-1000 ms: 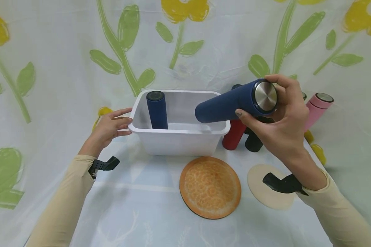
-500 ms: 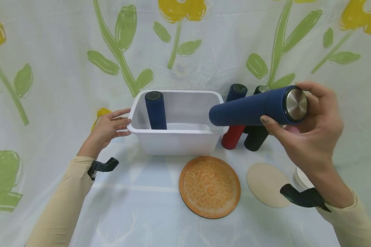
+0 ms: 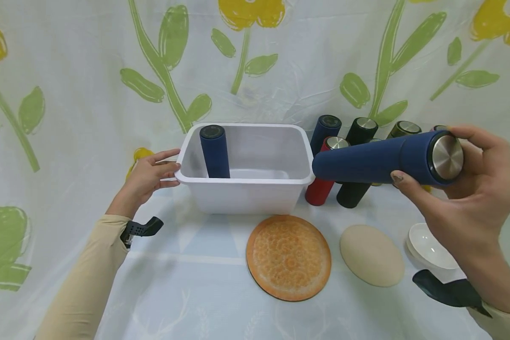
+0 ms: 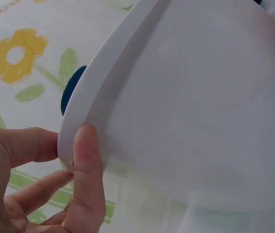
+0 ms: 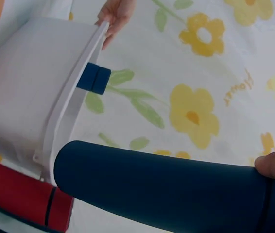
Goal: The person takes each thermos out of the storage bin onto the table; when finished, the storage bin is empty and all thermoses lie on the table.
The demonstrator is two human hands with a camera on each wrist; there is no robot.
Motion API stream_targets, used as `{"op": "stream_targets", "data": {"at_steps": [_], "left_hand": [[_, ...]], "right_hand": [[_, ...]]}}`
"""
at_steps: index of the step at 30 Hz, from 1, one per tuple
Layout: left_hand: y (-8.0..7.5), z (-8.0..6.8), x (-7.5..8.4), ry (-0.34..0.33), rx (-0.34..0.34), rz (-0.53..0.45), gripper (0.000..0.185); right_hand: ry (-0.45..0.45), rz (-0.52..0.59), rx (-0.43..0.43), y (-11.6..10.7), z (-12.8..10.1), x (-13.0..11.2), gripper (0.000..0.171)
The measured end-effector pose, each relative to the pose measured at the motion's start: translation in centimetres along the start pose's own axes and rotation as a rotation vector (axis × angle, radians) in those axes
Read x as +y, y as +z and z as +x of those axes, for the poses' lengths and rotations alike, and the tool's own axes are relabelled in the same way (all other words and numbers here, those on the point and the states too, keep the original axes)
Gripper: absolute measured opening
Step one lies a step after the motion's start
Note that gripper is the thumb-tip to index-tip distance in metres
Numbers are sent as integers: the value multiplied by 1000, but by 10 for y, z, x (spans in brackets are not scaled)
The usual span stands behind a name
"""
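Observation:
My right hand (image 3: 480, 193) grips a navy blue thermos (image 3: 374, 161) near its steel-capped end. The thermos lies nearly level in the air, its base pointing left by the right end of a white plastic tub (image 3: 246, 198). Inside the tub, another blue thermos (image 3: 215, 153) stands upright at the left. The fingers of my left hand (image 3: 146, 178) reach out fairly straight and touch the tub's left rim. In the left wrist view, one finger (image 4: 88, 170) lies along the tub's outer wall.
Right of the tub stand several thermoses: red (image 3: 318, 190), blue (image 3: 326, 126), black (image 3: 352, 194) and others partly hidden by the held one. A round brown patterned mat (image 3: 289, 257), a beige disc (image 3: 371, 255) and a white bowl (image 3: 433, 248) lie in front.
My right hand has carried the blue thermos rightward, from over the tub's right part to in front of the standing thermoses. The bowl has come into view. My left hand stays at the rim.

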State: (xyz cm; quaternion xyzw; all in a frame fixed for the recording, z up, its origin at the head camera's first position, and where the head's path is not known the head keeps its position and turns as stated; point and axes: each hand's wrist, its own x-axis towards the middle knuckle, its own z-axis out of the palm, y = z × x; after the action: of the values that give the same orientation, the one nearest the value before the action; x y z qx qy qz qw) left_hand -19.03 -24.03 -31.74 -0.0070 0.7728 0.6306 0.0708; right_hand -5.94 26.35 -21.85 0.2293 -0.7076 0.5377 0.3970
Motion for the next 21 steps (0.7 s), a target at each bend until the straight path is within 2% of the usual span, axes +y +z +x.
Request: {"op": "stream_targets", "data": {"at_steps": [2,4,7,10,13,17,21], "left_hand": [[0,0,1,-2,-1,1,61],[1,0,1,-3,1,5,61],[1,0,2,-5,2,5,61],[1,0,2,-6,-1,1,61],[1,-1,2,-9,-6,-4,61],[1,-1,2,-9,-6,1,61],[0,-1,1,-12,-4,3,62]], "right_hand": [[5,2,-8,-5,-1,1,78],[15,-44,-24,-11,-3,2,80],[46,-189,-54,-20,-8,1,82],[97,-290,-81,-28,-12,-2,86],[185,-387,-92,-36,-16,-5,92],[210,-414,-91,-46,-19,-2,93],[135,-367,-80,-53,-22,7,87]]}}
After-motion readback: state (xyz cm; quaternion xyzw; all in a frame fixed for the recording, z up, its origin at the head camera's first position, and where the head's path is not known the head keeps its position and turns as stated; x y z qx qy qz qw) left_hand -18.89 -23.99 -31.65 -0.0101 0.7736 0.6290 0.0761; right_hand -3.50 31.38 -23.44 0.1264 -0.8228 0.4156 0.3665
